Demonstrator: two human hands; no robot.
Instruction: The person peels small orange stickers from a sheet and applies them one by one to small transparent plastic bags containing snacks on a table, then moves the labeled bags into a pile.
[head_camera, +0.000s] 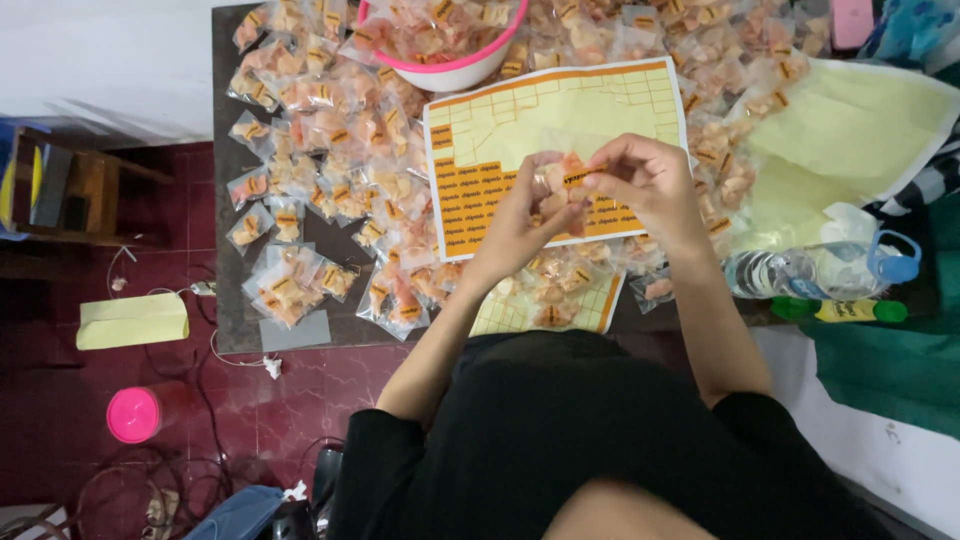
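A small clear snack packet (560, 190) is being pinched between both hands above the orange sticker sheet (520, 130); the left hand (520, 225) is gripping its body while the right hand (640, 180) is pressing its orange label. Filled packets (300, 150) are lying left of the sheet.

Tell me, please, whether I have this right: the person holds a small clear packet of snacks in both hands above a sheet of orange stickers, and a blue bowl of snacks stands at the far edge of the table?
Not quite: the bowl is pink and white, not blue, as the head view shows. The rest stands: the left hand and right hand hold the small clear packet above the sheet of orange stickers, and the bowl stands at the far edge of the table.
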